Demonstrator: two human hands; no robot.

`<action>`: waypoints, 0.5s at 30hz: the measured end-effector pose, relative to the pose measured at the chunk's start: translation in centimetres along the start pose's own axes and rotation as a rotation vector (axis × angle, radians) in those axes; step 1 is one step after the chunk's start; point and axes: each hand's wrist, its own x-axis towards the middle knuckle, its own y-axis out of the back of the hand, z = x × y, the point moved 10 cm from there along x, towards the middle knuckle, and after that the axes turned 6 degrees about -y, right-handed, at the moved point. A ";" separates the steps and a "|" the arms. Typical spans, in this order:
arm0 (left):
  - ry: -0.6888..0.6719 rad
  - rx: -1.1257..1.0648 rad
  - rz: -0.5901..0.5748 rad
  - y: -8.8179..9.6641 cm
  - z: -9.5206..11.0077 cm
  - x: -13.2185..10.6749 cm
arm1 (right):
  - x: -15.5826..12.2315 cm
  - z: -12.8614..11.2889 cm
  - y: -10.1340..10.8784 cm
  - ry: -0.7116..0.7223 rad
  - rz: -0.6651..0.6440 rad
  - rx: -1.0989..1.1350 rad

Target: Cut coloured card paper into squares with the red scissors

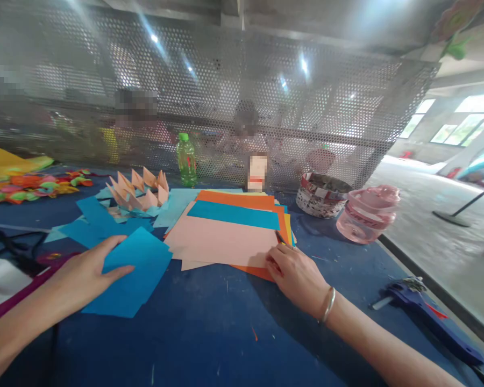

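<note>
My left hand [100,263] grips several blue paper squares [143,269], thumb on top and the other fingers mostly hidden beneath. My right hand [288,269], a silver bangle at its wrist, rests with curled fingers at the right edge of a paper stack. A thin tool with a dark tip [280,236] pokes out of this hand; its kind is unclear. Pale pink paper [221,242] lies uppermost on the stack, with a blue strip [237,216] across it and orange paper [242,200] showing behind. More blue paper [100,223] lies beyond my left hand.
A ring of folded peach paper points [139,191] stands back left, near colourful paper pieces [32,185]. Behind the stack is a green bottle [186,161]. A papered round container [322,196], pink cup [367,215] and blue glue gun [431,317] sit right. Perforated metal screen [226,80] behind.
</note>
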 end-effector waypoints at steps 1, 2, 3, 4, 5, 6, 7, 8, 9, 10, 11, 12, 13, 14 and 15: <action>-0.020 0.030 0.008 0.1 0.3 -0.1 | 0.2 0.5 0.1 -0.020 -0.007 -0.026; -0.053 0.071 0.047 0.6 0.9 -0.3 | 0.4 0.9 0.4 -0.039 -0.007 -0.037; -0.093 0.113 0.100 1.3 1.7 -0.4 | 0.5 1.3 0.8 -0.057 0.000 -0.035; -0.136 0.152 0.161 2.0 2.6 -0.6 | 0.7 1.6 1.3 -0.072 0.013 -0.028; -0.176 0.186 0.209 2.7 3.7 -0.7 | 0.8 1.9 1.9 -0.088 0.030 -0.025; -0.203 0.200 0.213 3.0 4.7 -0.6 | 0.9 2.2 2.5 -0.106 0.044 -0.029; -0.235 0.202 0.200 3.1 5.9 -0.2 | 1.0 2.6 2.9 -0.132 0.041 -0.048; -0.282 0.209 0.170 3.0 7.2 0.4 | 1.0 3.2 3.2 -0.172 0.016 -0.085; -0.309 0.206 0.126 2.8 8.3 1.3 | 1.0 3.9 3.1 -0.219 -0.033 -0.134; -0.330 0.195 0.088 2.6 9.3 2.4 | 0.8 4.9 2.9 -0.277 -0.100 -0.189; -0.326 0.187 0.064 2.5 10.0 3.8 | 0.6 5.7 2.7 -0.317 -0.153 -0.228; -0.310 0.178 0.047 2.5 10.5 5.2 | 0.4 6.3 2.4 -0.336 -0.201 -0.255; -0.302 0.165 0.030 2.4 11.0 6.8 | 0.2 6.7 2.1 -0.339 -0.240 -0.267; -0.290 0.147 0.019 2.3 11.3 8.3 | 0.1 6.9 1.7 -0.326 -0.267 -0.264; -0.274 0.120 0.011 2.2 11.6 9.8 | 0.0 7.1 1.4 -0.312 -0.289 -0.255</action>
